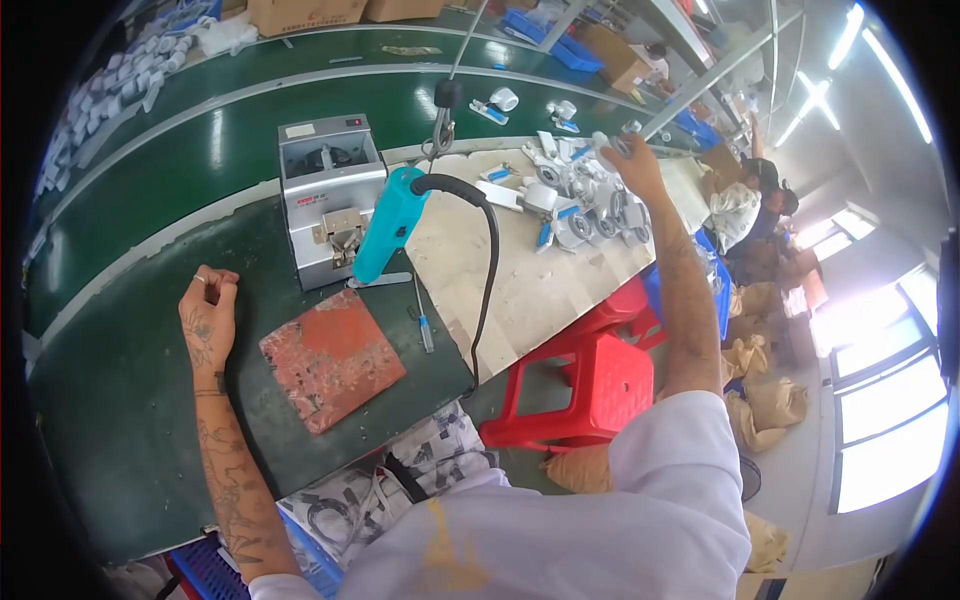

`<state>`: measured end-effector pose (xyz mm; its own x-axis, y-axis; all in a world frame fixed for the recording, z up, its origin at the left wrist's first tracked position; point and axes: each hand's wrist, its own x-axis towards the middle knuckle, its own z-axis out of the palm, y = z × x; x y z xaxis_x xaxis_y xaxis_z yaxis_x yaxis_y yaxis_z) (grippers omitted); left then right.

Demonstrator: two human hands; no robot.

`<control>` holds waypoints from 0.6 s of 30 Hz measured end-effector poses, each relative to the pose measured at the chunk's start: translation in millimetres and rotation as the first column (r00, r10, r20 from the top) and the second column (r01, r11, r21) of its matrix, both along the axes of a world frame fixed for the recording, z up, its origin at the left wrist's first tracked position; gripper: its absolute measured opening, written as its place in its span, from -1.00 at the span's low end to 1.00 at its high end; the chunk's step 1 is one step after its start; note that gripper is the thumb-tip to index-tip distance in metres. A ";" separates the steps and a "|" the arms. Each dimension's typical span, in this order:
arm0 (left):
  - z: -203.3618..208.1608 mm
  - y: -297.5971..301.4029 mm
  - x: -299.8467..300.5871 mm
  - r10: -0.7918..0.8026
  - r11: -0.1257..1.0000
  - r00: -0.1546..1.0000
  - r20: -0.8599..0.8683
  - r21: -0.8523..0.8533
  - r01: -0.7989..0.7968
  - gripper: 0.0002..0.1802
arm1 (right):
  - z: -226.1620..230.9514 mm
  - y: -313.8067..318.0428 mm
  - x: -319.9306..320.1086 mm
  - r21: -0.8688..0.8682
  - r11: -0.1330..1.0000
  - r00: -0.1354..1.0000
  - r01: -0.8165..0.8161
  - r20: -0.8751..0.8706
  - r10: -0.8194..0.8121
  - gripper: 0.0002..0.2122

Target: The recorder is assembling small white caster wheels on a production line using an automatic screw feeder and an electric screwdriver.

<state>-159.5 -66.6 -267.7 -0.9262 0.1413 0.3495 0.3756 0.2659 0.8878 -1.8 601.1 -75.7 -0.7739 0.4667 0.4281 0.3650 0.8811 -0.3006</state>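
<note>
My left hand, with a ring on one finger, rests on the dark green bench mat at the left. Its fingers are curled in towards the thumb and nothing shows in them. My right hand reaches far out over the pale board, its fingers closed on a white plastic part. Under it lies a pile of white plastic parts, some with blue pieces. Between my hands a teal electric screwdriver hangs from a cord, its tip hidden in front of a grey metal machine.
A worn red pad and a small blue-handled screwdriver lie on the mat. The black cable loops over the board's edge. Red stools stand below at the right. A green conveyor runs behind; people work farther off.
</note>
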 end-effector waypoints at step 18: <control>3.4 9.4 14.2 0.048 0.881 0.860 -0.507 -0.385 -0.276 -0.86 | -76.4 63.2 12.9 -0.028 0.972 0.891 -0.235 0.394 0.227 -0.45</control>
<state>-145.3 -57.2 -264.3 -0.6862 0.2452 0.6849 0.6303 0.6705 0.3914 11.1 664.3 -152.2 -0.9656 0.2489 0.0756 0.2350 0.9592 -0.1570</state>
